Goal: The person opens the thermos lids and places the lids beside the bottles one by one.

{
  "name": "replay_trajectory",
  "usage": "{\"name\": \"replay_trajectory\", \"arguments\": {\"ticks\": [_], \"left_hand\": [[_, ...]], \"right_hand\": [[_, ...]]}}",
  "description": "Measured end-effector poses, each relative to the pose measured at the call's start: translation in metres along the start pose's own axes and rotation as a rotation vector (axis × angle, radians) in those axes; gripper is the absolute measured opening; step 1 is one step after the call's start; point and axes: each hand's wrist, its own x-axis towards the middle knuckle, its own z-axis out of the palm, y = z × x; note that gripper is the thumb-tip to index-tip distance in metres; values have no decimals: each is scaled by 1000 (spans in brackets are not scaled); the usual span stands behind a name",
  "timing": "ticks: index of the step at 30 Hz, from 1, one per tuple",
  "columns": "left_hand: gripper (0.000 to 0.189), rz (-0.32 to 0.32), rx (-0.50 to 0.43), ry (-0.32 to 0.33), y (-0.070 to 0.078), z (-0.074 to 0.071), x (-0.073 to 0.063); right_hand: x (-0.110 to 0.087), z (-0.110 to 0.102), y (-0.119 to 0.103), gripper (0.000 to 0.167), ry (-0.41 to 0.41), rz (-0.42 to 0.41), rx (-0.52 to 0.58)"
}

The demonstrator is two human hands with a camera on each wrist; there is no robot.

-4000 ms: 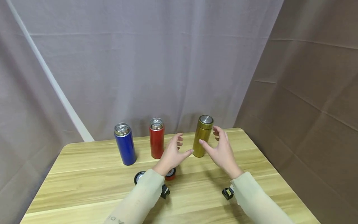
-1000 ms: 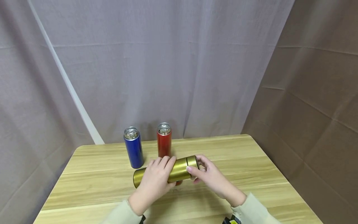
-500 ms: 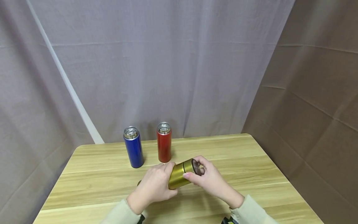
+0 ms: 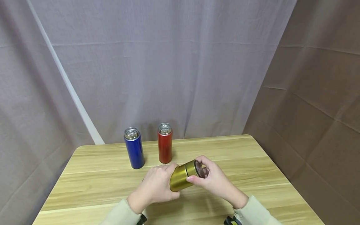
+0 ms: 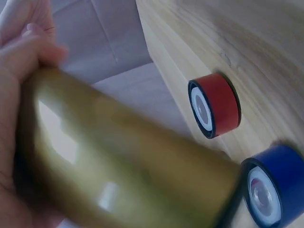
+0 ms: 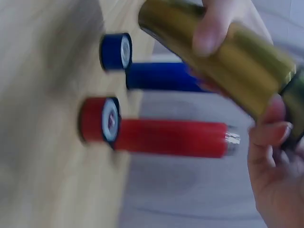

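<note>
A gold thermos bottle (image 4: 178, 180) is held above the table, tilted over with its capped end to the right and facing me. My left hand (image 4: 157, 185) grips its body and hides the base end in the head view. At the other end, my right hand (image 4: 216, 178) holds the gold lid (image 4: 192, 169), thumb on the near side. A dark seam shows between lid and body. In the right wrist view the thermos bottle (image 6: 228, 52) slants across, both hands on it.
Behind stand a blue bottle (image 4: 135, 152) and a red bottle (image 4: 165, 147), upright with steel mouths uncovered. A red lid (image 5: 224, 105) and a blue lid (image 5: 287, 176) lie on the wooden table (image 4: 84, 184) nearer me. Grey curtain (image 4: 157, 72) hangs behind the far edge.
The gold thermos bottle, upright at the back right earlier, was grasped, lifted nearer and tilted. Since a second ago its lid end has swung towards me; both hands stay on it.
</note>
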Motion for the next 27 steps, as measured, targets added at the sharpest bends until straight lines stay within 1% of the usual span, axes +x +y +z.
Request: {"name": "replay_trajectory", "arguments": {"ticks": [2,4,6,9,13,16,18,21,23,27], "left_hand": [[55,-26,-143,-77,-1,1,-2],[54,-62,-256,-129,-2,1,-3],[59,-88,-272,-130,-3,3,-4],[64,-116,-224,-90,-5,3,-4],[65,-154,-140,-53,-5,3,-4],[69,-177,-58,-18,-5,3,-5],[73,-166,2,9,-6,3,-6],[78,-131,83,41,-7,4,-7],[80,-105,129,61,-8,5,-7],[86,-77,201,100,-9,6,-9]], "right_hand": [[0,-1,0,43,-17,-80,-72],[2,-1,-1,46,-26,-154,-139],[5,0,-1,49,-23,-190,-183],[7,0,-1,55,-13,-178,-217],[6,1,0,70,2,-95,-227],[4,2,2,75,29,-27,-229],[5,3,2,74,44,7,-225],[6,5,4,68,52,53,-216],[6,5,5,62,47,80,-220],[6,8,6,51,31,124,-242]]}}
